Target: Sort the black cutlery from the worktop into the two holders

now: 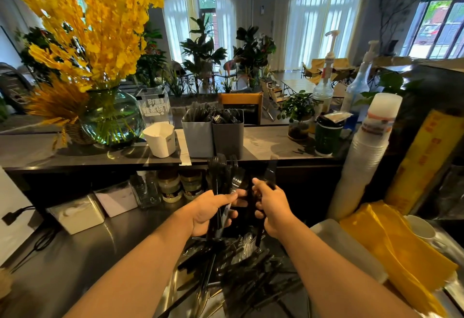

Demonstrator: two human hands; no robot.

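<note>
1. The light grey square plastic holder (197, 134) stands by the front edge of the dark upper shelf (276, 142). Black cutlery pokes out of it.
2. The left hand (213, 211) is curled round a bunch of black plastic spoons and forks (223, 174), held upright above the bench.
3. The dark grey square plastic holder (228, 137) touches the light one's right side. It holds black cutlery too.
4. The big pile of black plastic cutlery (238, 262) lies on the shiny steel bench (100, 255), close to its near edge, under both hands.
5. The right hand (271, 207) grips what looks like a black plastic knife (270, 172), pointing up.
6. I think the hands are sorting pieces by kind, and lots are left. Next, each bunch must go up to the shelf and into the holder with the same kind, held tight so none slips.
</note>
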